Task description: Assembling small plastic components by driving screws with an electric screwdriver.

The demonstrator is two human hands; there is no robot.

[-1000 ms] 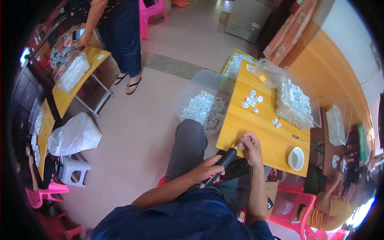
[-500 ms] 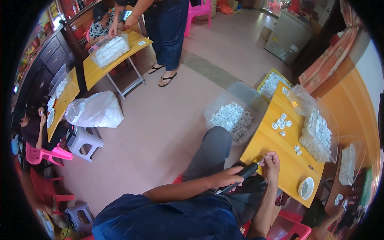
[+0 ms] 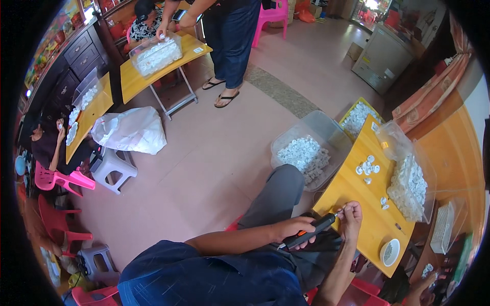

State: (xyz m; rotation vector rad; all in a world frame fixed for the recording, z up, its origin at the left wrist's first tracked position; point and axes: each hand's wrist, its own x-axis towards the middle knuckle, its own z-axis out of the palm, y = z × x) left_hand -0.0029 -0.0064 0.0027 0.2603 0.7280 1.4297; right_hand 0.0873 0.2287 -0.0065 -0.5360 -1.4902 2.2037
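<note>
My left hand [image 3: 297, 230] is wrapped round a black electric screwdriver [image 3: 317, 226], which slants up to the right above my lap. At its bit, my right hand [image 3: 351, 217] pinches with thumb and fingertips; whatever small piece they hold is too small to make out. Both hands are by the near left edge of a yellow wooden table [image 3: 352, 191]. On that table are a cluster of small round white parts [image 3: 367, 167], a couple more white parts [image 3: 384, 203] nearer me, and a white bowl [image 3: 390, 252] with tiny grey pieces inside.
A clear bin of white parts [image 3: 411, 186] stands on the table's right side. Beyond my knee sit a large clear tub [image 3: 332, 133] and a yellow crate [image 3: 347, 109]. Across the room, people work at other yellow tables [image 3: 133, 86]; a white sack [image 3: 133, 133] lies beside them.
The whole view has shifted, with the scene sitting further right and slightly lower. Both hands keep about the same pose at the screwdriver. The standing person's hand has lifted slightly over the far bin.
</note>
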